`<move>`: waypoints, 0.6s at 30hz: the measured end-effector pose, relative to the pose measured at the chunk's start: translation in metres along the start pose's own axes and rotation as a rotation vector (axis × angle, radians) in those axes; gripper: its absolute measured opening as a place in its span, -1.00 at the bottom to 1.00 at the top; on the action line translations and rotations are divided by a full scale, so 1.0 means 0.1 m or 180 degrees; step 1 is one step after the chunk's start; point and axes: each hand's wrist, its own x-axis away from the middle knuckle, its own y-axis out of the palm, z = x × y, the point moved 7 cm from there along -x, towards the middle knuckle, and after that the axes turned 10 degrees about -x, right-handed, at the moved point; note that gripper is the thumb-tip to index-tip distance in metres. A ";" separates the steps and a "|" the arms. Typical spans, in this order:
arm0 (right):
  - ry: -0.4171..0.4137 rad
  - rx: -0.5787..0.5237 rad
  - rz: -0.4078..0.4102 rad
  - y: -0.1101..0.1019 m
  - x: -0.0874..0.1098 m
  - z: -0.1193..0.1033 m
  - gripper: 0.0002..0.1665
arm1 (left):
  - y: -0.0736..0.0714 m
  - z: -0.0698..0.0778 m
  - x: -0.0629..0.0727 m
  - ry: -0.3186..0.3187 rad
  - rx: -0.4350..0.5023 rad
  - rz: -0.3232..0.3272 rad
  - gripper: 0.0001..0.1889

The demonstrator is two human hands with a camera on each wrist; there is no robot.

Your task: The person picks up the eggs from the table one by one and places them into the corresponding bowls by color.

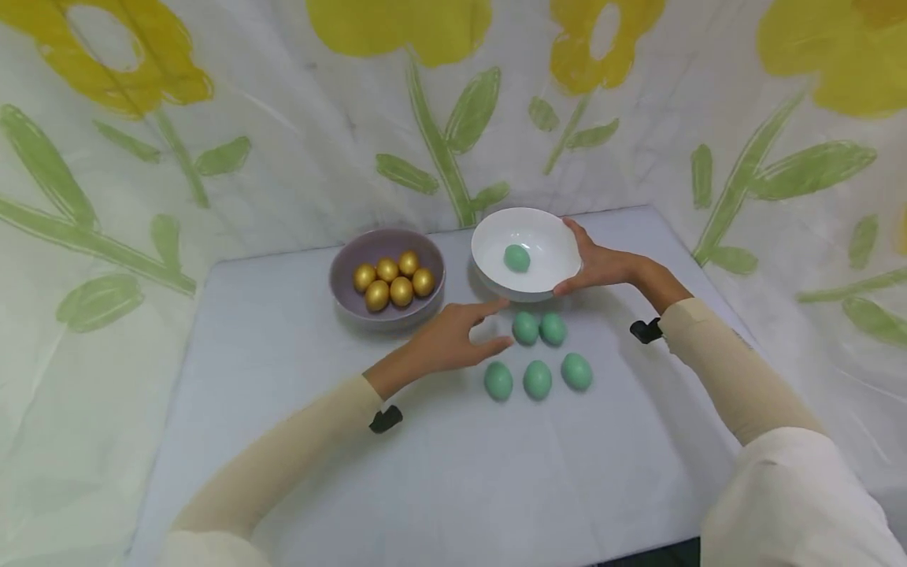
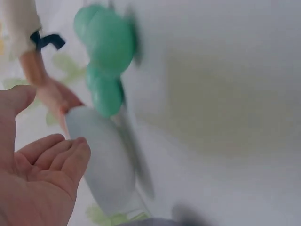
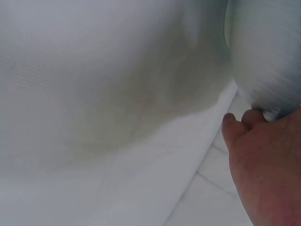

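Note:
A white bowl (image 1: 494,276) stands at the back of the table with one green egg (image 1: 516,258) inside. My right hand (image 1: 598,264) grips its right side, thumb at the front and fingers round the back; in the right wrist view those fingers (image 3: 233,129) curl against the bowl's outer wall. My left hand (image 1: 457,339) reaches toward the bowl's front left, thumb and fingers apart, with nothing between them. In front of the bowl, two green eggs (image 1: 526,328) lie side by side, and a row of three green eggs (image 1: 538,380) lies closer to me.
Left of the white bowl, a mauve bowl (image 1: 338,291) holds several gold eggs (image 1: 387,269), close to my left hand. A pale cloth covers the table (image 1: 439,488). Behind it hangs a curtain (image 1: 283,157) printed with yellow flowers.

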 end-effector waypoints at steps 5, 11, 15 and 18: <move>0.0053 0.0023 0.0019 -0.06 0.04 -0.02 0.74 | 0.24 0.06 0.32 -0.0002 -0.0106 -0.0052 -0.13; 0.0067 0.0005 0.0010 -0.07 0.04 0.02 0.75 | 0.45 0.13 0.47 -0.0052 -0.0158 0.0006 -0.16; 0.0070 0.0008 0.0020 -0.04 0.05 0.04 0.74 | 0.49 0.18 0.48 -0.0032 -0.0243 0.0031 -0.26; 0.0053 -0.0023 0.0027 -0.01 0.05 0.03 0.74 | 0.49 0.19 0.48 -0.0075 -0.0194 0.0056 -0.34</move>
